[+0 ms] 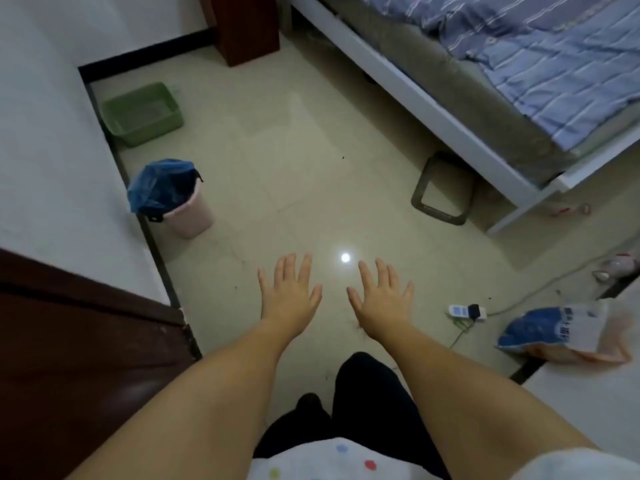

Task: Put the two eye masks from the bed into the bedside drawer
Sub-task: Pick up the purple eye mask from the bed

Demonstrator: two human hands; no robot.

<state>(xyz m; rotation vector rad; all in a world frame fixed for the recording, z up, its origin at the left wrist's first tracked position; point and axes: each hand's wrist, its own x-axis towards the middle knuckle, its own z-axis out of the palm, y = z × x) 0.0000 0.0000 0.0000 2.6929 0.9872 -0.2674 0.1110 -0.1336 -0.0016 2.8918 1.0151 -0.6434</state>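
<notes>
My left hand and my right hand are stretched out side by side over the tiled floor, palms down, fingers spread, holding nothing. The bed, with a white frame and a blue striped sheet, runs along the upper right, well beyond both hands. No eye mask shows on the visible part of the bed. A dark wooden cabinet stands at the head of the bed at top centre; no drawer can be made out on it.
A green basket and a pink bin with a blue liner stand along the left wall. A dark door sits at lower left. A dark frame leans by the bed. A power strip and a blue bag lie at right.
</notes>
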